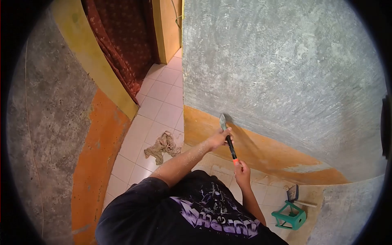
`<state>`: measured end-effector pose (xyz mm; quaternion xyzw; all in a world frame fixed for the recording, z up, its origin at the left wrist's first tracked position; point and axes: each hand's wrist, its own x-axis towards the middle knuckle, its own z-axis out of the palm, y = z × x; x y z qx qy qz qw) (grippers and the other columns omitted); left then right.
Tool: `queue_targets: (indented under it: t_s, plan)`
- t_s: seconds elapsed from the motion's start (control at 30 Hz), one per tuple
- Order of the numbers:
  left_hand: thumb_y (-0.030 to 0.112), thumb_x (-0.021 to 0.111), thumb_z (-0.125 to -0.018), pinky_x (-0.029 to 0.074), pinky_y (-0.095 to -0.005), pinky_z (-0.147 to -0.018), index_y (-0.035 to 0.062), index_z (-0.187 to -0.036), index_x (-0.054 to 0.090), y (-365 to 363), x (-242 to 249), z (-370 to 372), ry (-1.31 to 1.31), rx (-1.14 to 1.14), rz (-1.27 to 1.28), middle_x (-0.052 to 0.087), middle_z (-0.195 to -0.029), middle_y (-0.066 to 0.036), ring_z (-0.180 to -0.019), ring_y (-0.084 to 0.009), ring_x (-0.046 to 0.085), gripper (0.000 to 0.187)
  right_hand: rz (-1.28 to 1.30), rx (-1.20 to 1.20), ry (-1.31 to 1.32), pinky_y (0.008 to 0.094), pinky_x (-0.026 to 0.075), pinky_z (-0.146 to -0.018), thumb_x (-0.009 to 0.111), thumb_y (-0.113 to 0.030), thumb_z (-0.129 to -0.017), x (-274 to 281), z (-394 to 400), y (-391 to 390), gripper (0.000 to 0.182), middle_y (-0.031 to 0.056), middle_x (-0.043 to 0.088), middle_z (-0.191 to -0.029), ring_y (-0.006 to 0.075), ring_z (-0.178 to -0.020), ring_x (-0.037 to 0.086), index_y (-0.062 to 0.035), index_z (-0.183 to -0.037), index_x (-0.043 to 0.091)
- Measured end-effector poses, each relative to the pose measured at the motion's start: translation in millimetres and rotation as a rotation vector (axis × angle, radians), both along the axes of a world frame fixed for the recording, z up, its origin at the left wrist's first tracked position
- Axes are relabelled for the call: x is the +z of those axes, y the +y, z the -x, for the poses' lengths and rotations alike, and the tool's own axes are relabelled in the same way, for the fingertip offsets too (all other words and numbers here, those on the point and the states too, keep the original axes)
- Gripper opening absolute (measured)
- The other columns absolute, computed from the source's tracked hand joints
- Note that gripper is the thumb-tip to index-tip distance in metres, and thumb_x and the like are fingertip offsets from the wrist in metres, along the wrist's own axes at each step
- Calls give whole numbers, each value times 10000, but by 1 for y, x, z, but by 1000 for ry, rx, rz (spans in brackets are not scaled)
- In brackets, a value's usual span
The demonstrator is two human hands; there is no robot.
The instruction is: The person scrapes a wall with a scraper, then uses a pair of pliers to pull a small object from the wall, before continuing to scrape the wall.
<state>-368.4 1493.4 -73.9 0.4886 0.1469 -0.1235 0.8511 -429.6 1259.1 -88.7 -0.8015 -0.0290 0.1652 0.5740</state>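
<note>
A tool with a pointed grey metal head [222,119] and a black handle with an orange section lies across the view in front of the wall. My left hand [219,139] is closed around it just below the metal head. Lower down, my right hand [242,171] grips the handle's end by the orange part. The tip is at or close to the line where the scraped grey wall [269,73] meets the orange band [253,149]; whether it touches cannot be made out.
A crumpled brown cloth [164,147] lies on the tiled floor [159,107] at left. A green stool [290,216] stands at lower right, beside a dark brush-like item [292,192]. A red curtain [118,36] hangs in the doorway. Another wall [53,134] rises at far left.
</note>
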Motion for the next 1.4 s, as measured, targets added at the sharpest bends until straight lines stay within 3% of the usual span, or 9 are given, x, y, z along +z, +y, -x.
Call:
queue_targets:
  t_s: [0.17,0.67,0.77,0.87,0.97,1.07,1.2,1.3,1.4]
  plan:
    - [396,428,-1050,544,-385,-770,117,-983,475,49,-15,6,-5,89,31,594,-839,-40,-823,-196,651,291,86,108,-127,234,326,-467,605,-283,-978,0,-4,48,278,-37,485,-618,49,-516,426,-9,-1018,635]
    - [406,438,-1046,550,-391,-740,95,-929,467,93,-2,21,-55,129,-38,579,-799,-42,-779,-189,637,334,54,85,-28,243,320,-470,594,-273,-985,12,12,101,273,-49,472,-620,47,-521,411,-4,-1004,638]
    - [409,437,-1046,551,-390,-732,87,-959,457,76,-5,18,-42,102,-16,585,-803,-44,-788,-192,641,334,43,78,-117,243,328,-478,589,-280,-987,-6,11,79,285,-46,472,-618,47,-531,421,2,-1001,636]
    - [413,441,-1043,553,-389,-728,86,-965,452,67,0,16,-58,45,-54,592,-807,-49,-789,-193,645,336,22,39,20,241,333,-484,600,-290,-983,6,13,71,293,-46,473,-619,50,-536,429,0,-1002,638]
    - [420,479,-1026,570,-367,-702,76,-978,481,97,-3,23,-30,202,-17,610,-791,-45,-733,-180,646,347,123,146,-182,269,349,-502,610,-321,-967,9,4,103,315,-17,493,-608,74,-549,462,-13,-997,664]
    - [430,488,-1019,579,-372,-710,61,-1012,487,128,-14,29,-12,233,-73,616,-804,-56,-751,-185,654,369,76,118,-124,280,355,-503,607,-347,-966,-12,11,136,335,-13,482,-601,84,-548,466,-19,-1003,665]
    - [444,477,-1020,570,-361,-701,59,-1004,510,114,-14,28,-9,186,-152,624,-830,-56,-782,-176,657,387,86,150,-95,243,321,-469,603,-320,-983,-11,11,117,317,-42,479,-606,50,-526,432,-6,-1006,635]
    - [442,449,-1032,559,-373,-727,66,-988,505,96,-4,23,-68,56,-182,621,-845,-51,-809,-175,650,383,13,95,31,287,350,-499,618,-390,-958,-4,14,93,387,-12,481,-598,89,-539,453,-9,-1012,659]
    - [437,448,-1033,559,-369,-717,62,-987,501,98,-2,23,-42,119,-139,619,-830,-50,-793,-174,649,382,74,140,-60,244,319,-474,589,-321,-989,-7,7,98,317,-42,467,-600,54,-524,419,-7,-974,629]
